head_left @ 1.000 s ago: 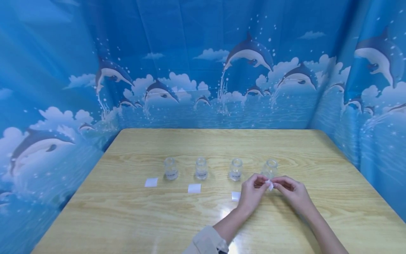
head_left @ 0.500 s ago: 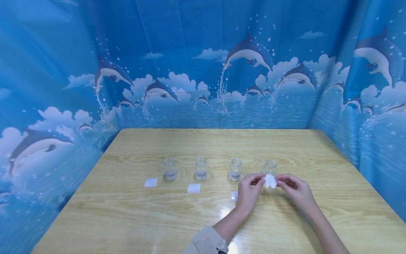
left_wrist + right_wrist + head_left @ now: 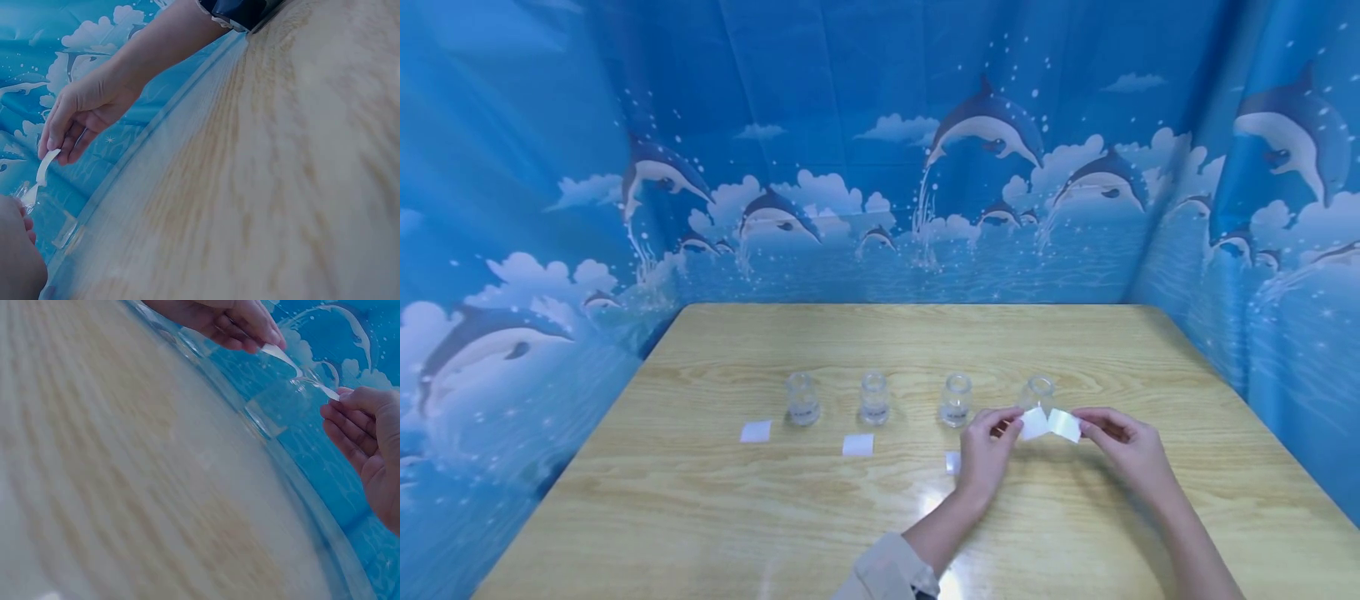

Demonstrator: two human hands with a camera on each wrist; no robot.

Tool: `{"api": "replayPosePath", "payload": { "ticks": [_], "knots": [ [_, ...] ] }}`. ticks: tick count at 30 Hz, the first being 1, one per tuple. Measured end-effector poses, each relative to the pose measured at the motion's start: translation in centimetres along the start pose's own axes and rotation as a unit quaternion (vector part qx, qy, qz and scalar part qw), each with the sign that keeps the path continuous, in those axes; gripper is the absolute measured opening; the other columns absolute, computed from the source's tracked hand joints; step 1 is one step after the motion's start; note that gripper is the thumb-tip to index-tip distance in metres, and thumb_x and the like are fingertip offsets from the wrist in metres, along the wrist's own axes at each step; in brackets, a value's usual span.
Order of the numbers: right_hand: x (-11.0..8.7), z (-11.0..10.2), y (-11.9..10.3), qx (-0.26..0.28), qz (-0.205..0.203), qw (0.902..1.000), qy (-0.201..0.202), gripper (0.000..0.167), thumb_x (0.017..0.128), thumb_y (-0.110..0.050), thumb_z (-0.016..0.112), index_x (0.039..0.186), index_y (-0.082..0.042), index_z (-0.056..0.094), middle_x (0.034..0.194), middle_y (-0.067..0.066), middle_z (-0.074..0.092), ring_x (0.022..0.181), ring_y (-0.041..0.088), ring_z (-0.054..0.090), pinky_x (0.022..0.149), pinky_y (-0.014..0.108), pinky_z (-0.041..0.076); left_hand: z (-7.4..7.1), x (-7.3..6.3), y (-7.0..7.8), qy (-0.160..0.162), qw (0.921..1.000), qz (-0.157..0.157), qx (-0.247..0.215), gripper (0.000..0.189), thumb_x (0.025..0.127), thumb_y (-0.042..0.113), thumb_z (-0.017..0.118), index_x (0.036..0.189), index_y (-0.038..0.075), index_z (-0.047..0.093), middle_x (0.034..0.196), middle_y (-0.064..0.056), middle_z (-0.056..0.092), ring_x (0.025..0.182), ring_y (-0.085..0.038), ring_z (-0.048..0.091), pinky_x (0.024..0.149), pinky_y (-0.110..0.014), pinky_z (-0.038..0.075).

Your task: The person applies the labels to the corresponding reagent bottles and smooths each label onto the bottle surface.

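Observation:
In front of the rightmost clear glass jar (image 3: 1041,388), my left hand (image 3: 983,454) pinches a matte white piece of a sticker label (image 3: 1034,423) between thumb and fingertips. My right hand (image 3: 1126,454) pinches a glossy white piece (image 3: 1065,425) just to its right. In the right wrist view the two pieces bend toward each other and look joined at their tips; which one is the backing I cannot tell. Both hands are above the table. The jar's lower part is partly hidden by the pieces and my left fingers.
Three more clear glass jars stand in a row to the left: a near one (image 3: 956,402), a middle one (image 3: 874,400) and a far-left one (image 3: 802,400). White labels (image 3: 858,445) lie in front of them on the wooden table (image 3: 715,517). A dolphin-print curtain (image 3: 865,150) surrounds it.
The crumpled-looking white bit between my fingertips has spread into two pieces angled apart. My right hand has moved right, away from the left, which has barely moved.

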State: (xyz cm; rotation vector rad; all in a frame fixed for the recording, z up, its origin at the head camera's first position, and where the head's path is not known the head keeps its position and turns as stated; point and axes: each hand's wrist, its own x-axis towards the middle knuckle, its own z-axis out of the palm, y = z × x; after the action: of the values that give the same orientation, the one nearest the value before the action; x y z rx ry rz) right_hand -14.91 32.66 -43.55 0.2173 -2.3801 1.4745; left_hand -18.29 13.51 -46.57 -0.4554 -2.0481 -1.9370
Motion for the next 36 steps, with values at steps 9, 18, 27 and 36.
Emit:
{"api": "replayPosePath", "payload": {
  "ticks": [9,18,27,36],
  "knots": [
    [0.1,-0.9,0.3,0.018,0.002,0.9996,0.022,0.022,0.087,-0.002,0.061,0.103,0.012,0.059,0.089,-0.01,0.066,0.075,0.007,0.063,0.07,0.02,0.051,-0.4,-0.3,-0.1,-0.118,0.967,0.06,0.218,0.014,0.081,0.021,0.07,0.095,0.018,0.071,0.084,0.016,0.063,0.079,0.003,0.047,0.067,-0.008,0.039],
    [0.0,-0.4,0.4,0.018,-0.002,0.9998,0.011,0.022,0.087,-0.002,0.061,0.103,0.013,0.058,0.088,-0.006,0.067,0.075,0.008,0.063,0.07,0.022,0.052,-0.4,-0.4,-0.3,-0.148,0.9104,0.103,0.372,0.011,0.078,0.032,0.072,0.089,0.028,0.071,0.088,0.019,0.062,0.081,0.003,0.042,0.071,-0.008,0.033],
    [0.1,-0.3,0.2,0.003,0.005,1.0,0.0,0.025,0.088,-0.006,0.061,0.106,0.011,0.058,0.09,-0.004,0.067,0.077,0.009,0.063,0.072,0.02,0.051,-0.6,-0.4,-0.3,-0.135,0.8943,0.133,0.406,0.01,0.078,0.034,0.072,0.087,0.03,0.071,0.09,0.017,0.06,0.083,0.001,0.044,0.074,-0.01,0.033],
    [-0.3,1.5,-0.8,-0.014,0.018,0.9994,-0.024,0.025,0.089,-0.013,0.061,0.106,0.006,0.061,0.091,0.01,0.067,0.08,0.009,0.063,0.073,0.015,0.049,-0.7,0.1,0.1,-0.064,0.8748,0.305,0.371,0.023,0.073,0.035,0.076,0.087,0.022,0.064,0.09,0.011,0.057,0.087,-0.003,0.047,0.084,-0.01,0.034]
  ]
}}
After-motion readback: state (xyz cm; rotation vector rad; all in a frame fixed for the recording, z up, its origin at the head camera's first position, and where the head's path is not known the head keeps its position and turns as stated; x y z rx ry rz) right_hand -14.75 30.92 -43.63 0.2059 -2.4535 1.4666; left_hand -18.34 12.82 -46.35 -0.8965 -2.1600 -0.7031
